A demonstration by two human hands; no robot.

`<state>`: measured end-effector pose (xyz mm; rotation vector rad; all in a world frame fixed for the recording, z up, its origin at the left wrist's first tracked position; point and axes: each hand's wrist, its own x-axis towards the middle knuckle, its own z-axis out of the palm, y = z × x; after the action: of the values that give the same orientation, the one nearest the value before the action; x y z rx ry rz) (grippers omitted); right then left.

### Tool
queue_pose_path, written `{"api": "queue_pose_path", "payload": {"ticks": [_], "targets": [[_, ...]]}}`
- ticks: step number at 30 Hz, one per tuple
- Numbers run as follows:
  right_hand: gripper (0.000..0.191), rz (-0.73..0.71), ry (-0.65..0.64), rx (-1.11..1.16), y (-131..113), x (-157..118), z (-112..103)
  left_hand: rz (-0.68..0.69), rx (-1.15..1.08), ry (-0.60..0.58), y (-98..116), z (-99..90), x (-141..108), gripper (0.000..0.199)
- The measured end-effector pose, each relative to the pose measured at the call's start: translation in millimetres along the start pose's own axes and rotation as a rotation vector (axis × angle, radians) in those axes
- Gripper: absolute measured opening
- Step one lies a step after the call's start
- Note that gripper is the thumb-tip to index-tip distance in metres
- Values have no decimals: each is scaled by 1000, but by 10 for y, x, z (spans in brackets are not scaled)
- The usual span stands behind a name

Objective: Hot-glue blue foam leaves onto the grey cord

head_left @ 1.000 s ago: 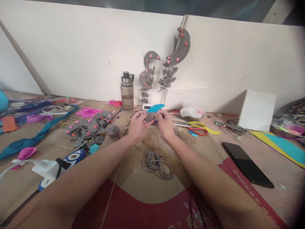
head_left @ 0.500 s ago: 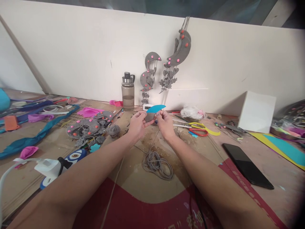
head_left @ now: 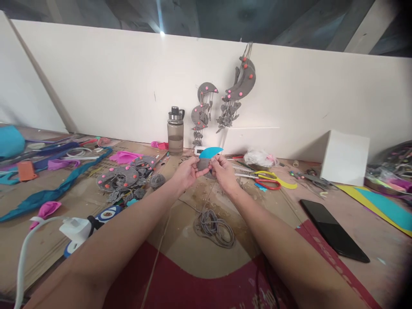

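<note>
A blue crescent cutout [head_left: 210, 152], its lower part wrapped in grey yarn [head_left: 203, 164], is held up above the cardboard. My left hand [head_left: 187, 172] grips the wrapped part from the left, thumb in front and fingers behind. At the right edge of the wrapping, my right hand [head_left: 223, 171] is closed in a pinch, apparently on the yarn; its fingertips partly hide the strand. Below the hands, a loose coil of grey yarn [head_left: 215, 229] lies on the cardboard [head_left: 189, 257]. A small grey yarn ball [head_left: 157, 181] sits left of my left hand.
Grey-wrapped crescents [head_left: 120, 178] with pink and orange dots lie at left; similar hanging ornaments [head_left: 243, 83] are on the white board. A water bottle [head_left: 175, 133] stands behind. Red-handled scissors [head_left: 268, 183] and a phone [head_left: 333, 229] lie right, a white charger [head_left: 75, 229] left.
The view has tilted up slightly, so the scene sits lower. Both hands keep their hold; the crescent is turned slightly, showing its yarn-wrapped part more squarely.
</note>
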<state>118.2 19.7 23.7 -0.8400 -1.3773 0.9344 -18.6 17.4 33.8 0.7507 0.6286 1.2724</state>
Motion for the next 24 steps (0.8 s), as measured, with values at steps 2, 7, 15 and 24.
{"api": "queue_pose_path", "payload": {"ticks": [2,7,15,24], "targets": [[29,17,-34,68,-8,-4,4,-21,7,1,11,-6,7,11],[32,71,-53,179,-68,-19,21,-1,10,8,25,-5,5,11],[31,147,-3,331,-91,0,12,53,-36,-71,7,17,-32,9],[29,130,-6,346,-75,-15,35,87,8,-37,18,19,-32,8]]}}
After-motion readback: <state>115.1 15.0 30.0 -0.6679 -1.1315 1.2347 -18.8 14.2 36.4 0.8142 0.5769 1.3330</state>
